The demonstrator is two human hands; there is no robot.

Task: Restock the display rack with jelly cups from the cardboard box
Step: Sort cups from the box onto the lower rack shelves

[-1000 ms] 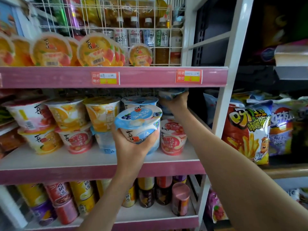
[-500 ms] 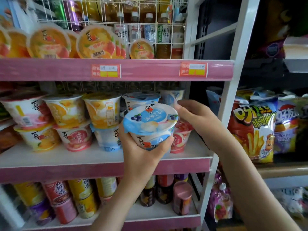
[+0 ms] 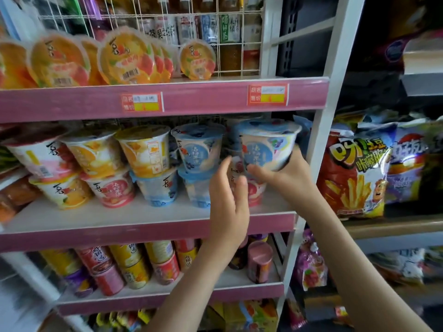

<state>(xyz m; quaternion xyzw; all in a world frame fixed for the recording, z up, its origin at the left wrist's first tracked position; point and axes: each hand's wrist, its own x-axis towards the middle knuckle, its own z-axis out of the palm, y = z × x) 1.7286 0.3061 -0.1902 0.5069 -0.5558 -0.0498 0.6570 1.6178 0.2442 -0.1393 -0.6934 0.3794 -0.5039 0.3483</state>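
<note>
right hand (image 3: 287,180) grips blue jelly cup (image 3: 263,149) from below | left hand (image 3: 229,207) open, just left of it | cup over middle shelf (image 3: 96,219)

Red jelly cup (image 3: 256,191) half hidden behind left hand (image 3: 230,207) — price tags (image 3: 142,105) unreadable

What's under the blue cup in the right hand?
A pink jelly cup on the shelf, mostly covered by the left hand and right hand. Whether the blue cup touches it is hidden.
</note>
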